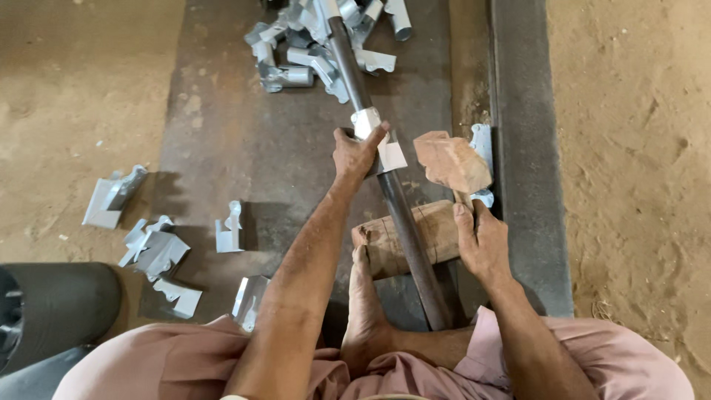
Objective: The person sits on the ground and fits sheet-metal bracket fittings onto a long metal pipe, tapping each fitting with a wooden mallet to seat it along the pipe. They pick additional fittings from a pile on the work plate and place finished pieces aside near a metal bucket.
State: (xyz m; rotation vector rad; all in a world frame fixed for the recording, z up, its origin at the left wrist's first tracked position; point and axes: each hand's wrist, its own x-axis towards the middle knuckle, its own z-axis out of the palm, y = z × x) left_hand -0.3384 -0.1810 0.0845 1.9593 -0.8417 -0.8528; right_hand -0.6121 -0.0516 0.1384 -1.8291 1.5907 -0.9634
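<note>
Sheet-metal piece [374,133] wrapped on the steel rod [400,215] over a wooden block [437,233], left hand [357,152] clenched round it, right hand [481,241] gripping the wooden mallet [452,161]; thin, light, stiff, likely sharp-edged (hold the curled part).

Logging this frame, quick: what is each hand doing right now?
Left hand: closed on a bent sheet-metal piece wrapped on the dark metal rod.
Right hand: closed on the handle of a wooden mallet, head raised beside the rod.
</note>
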